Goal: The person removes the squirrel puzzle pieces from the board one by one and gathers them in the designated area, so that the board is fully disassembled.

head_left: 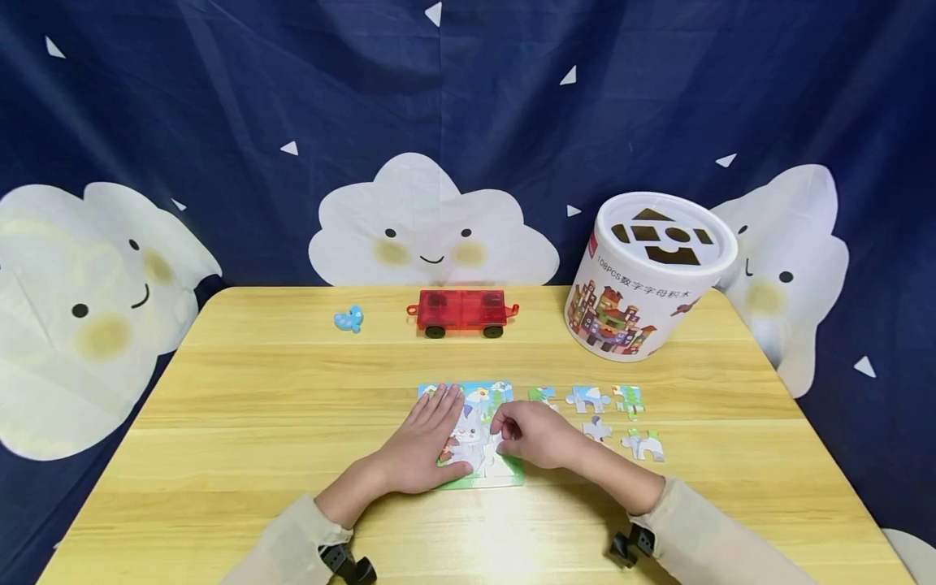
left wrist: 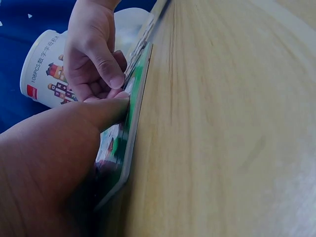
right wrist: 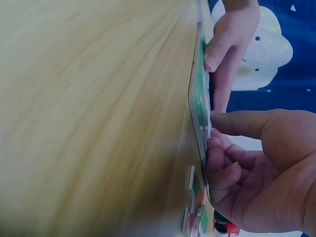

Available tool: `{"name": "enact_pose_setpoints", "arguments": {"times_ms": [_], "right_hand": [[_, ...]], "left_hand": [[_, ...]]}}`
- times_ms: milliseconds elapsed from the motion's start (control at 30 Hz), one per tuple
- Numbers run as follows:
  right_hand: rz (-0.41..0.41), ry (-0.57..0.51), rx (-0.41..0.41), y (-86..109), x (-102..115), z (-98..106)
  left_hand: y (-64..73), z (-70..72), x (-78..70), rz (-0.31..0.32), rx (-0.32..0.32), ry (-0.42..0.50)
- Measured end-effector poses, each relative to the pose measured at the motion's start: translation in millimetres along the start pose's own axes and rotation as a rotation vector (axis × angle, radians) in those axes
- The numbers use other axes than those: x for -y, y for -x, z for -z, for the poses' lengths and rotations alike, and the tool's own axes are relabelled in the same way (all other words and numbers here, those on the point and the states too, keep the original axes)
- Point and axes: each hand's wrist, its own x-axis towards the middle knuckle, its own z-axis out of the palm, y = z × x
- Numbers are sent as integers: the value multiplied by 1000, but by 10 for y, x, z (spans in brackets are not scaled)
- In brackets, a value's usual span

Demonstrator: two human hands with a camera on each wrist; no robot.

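A jigsaw puzzle [head_left: 478, 396] with a pale animal picture and green border lies in its flat tray [head_left: 512, 481]. Across its left side my left hand [head_left: 420, 447] rests palm down, fingers straight, thumb at the lower part. At the right side of the picture my right hand [head_left: 541, 435] has curled fingers, and thumb and forefinger pinch a pale puzzle piece [head_left: 492, 457] low against the tray. The fingers partly hide that piece. In the right wrist view the thumb [right wrist: 237, 123] is down at the puzzle's surface.
Several loose puzzle pieces [head_left: 587, 398] lie right of the tray, some near my right forearm. Farther back stand a small blue toy animal [head_left: 349, 319], a red toy wagon [head_left: 462, 310] and a white block bucket [head_left: 647, 276]. A dark blue cloud-print curtain [head_left: 439, 97] hangs behind the table.
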Motion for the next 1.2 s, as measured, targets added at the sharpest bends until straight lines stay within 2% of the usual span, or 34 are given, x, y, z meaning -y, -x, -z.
{"name": "enact_pose_setpoints", "arguments": {"times_ms": [233,400,800,900,1067,1200], "right_hand": [[-22,-68,8,5,9,8],[19,-125,10,24,-10,16],[73,-216,-40,95,-97,13],[53,-260,-43,114,-122,16],[-42,-378,-34,152,-185,57],[-68,-474,-24,208,-247,114]], "left_hand": [[2,-5,-5,4,1,-5],[0,-13,-1,1,1,0],[8,0,-11,-1,-5,-2],[15,4,-15,-7,-13,10],[22,7,-20,-13,-16,24],[19,3,-14,-10,-13,8]]}}
